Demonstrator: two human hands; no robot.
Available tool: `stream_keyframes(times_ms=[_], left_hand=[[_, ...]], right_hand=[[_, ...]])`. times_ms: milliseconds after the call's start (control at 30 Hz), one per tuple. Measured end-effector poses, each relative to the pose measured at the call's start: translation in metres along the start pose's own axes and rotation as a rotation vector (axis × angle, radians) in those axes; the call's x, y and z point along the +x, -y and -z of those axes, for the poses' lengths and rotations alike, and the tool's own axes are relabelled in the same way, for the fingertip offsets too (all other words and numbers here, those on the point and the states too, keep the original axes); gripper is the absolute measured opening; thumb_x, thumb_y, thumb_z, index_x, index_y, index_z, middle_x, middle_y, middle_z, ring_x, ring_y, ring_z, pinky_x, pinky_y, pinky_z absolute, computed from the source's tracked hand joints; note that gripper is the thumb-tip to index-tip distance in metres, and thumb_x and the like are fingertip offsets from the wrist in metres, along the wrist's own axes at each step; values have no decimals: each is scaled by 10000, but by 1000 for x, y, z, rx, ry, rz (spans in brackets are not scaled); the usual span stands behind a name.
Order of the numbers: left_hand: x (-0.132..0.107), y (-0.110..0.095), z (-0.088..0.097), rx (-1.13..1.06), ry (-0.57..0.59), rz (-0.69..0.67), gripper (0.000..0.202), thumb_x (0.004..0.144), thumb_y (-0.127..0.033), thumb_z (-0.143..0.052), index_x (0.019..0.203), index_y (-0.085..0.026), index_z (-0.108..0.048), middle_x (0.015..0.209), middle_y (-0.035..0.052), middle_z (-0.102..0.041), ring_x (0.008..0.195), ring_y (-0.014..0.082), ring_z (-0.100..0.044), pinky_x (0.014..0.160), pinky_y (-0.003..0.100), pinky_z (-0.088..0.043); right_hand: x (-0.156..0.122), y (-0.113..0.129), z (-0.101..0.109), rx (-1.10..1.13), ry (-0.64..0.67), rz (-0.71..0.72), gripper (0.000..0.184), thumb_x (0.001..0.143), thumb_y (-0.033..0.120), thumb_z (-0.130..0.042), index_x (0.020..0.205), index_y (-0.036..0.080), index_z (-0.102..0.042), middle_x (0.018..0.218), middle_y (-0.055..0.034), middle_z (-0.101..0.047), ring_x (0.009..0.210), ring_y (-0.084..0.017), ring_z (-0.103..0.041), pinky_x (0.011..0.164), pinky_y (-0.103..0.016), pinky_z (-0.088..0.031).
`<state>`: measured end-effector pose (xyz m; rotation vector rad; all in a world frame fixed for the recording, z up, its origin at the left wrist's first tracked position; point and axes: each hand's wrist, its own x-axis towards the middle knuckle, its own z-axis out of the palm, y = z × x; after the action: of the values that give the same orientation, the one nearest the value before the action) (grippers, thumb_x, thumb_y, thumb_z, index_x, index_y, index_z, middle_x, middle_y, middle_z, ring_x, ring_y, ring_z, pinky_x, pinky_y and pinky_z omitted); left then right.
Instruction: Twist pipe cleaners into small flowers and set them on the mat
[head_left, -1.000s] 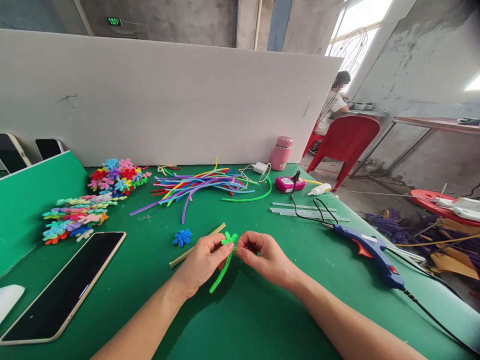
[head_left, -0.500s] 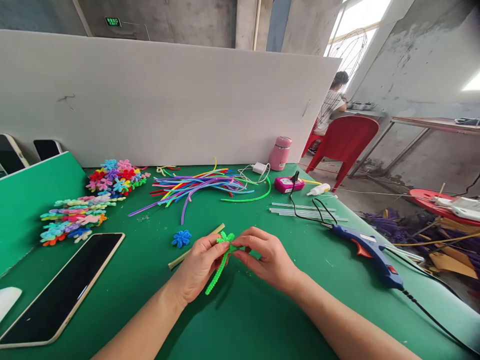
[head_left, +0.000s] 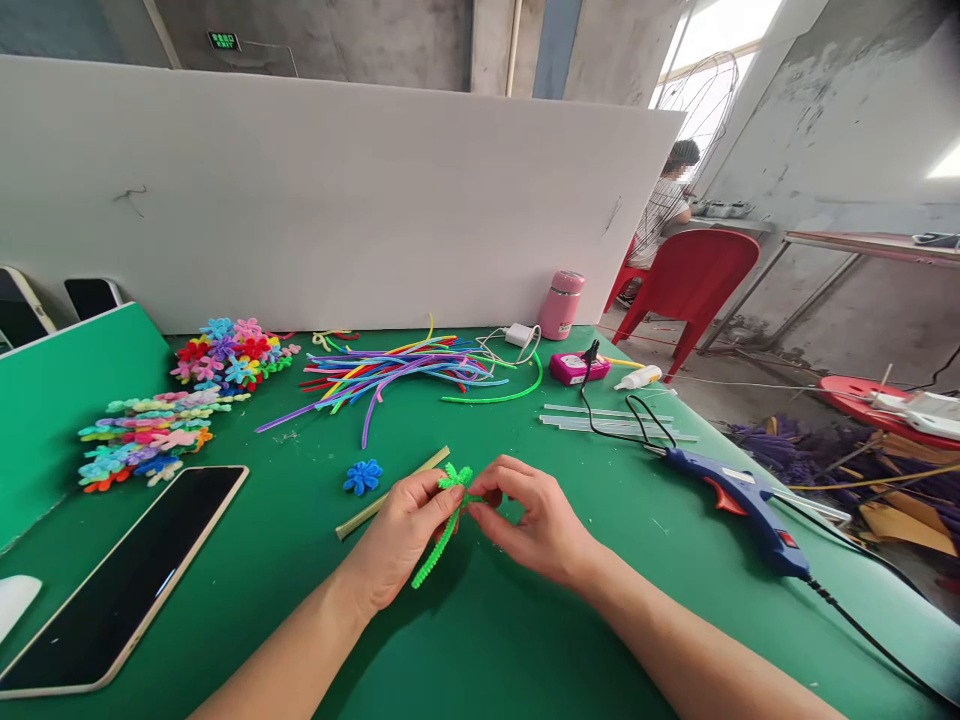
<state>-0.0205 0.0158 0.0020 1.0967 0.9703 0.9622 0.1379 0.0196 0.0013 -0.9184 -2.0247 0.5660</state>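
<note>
A bright green pipe cleaner (head_left: 436, 556), partly bent into petal loops at its top, is pinched between the thumb and fingers of my left hand (head_left: 401, 535). Its straight tail hangs down toward the table. On the other side, my right hand (head_left: 532, 515) closes its thumb and fingertips on a short piece of the same green pipe cleaner. My fingers hide part of the loops. A finished-looking blue flower (head_left: 363, 477) lies just left of my hands. Behind my left fingers a pale, flat yellowish strip (head_left: 360, 520) rests on the green table (head_left: 465, 660).
Loose coloured pipe cleaners (head_left: 405, 370) lie at the back, with piled fuzzy flowers (head_left: 232, 355) to the left. A phone (head_left: 127, 580) is at front left. A blue glue gun (head_left: 739, 505), clear glue sticks (head_left: 600, 421) and a pink bottle (head_left: 562, 306) are on the right.
The green loops have tilted slightly, and a short green piece now shows between my two hands. My right fingertips have shifted a little to the right.
</note>
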Motion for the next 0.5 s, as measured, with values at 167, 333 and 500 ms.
stream_keyframes(times_ms=[167,333,500], left_hand=[[-2,-2,-1,89,28,4,266,699,-398,-600,573,-179,-517,496,-51,-381,475,98,-328,460,227,-223],[0,0,0,71,43,1,273,743,-400,-552,584,-181,-520,500,-51,-369,489,102,-316,480,236,-249],[1,1,1,122,10,-32,279,753,-393,-541,582,-177,-491,516,-52,-343,491,94,-280,464,233,-216]], right_hand=[[3,4,1,177,74,-245,131,777,214,-487,667,151,-522,587,19,-487,550,-86,-416,500,-197,-341],[4,2,0,276,62,-342,187,788,274,-462,651,148,-466,559,38,-404,518,-75,-337,472,-198,-285],[4,3,-1,316,90,-389,220,788,321,-454,649,150,-447,549,45,-371,509,-74,-301,455,-200,-252]])
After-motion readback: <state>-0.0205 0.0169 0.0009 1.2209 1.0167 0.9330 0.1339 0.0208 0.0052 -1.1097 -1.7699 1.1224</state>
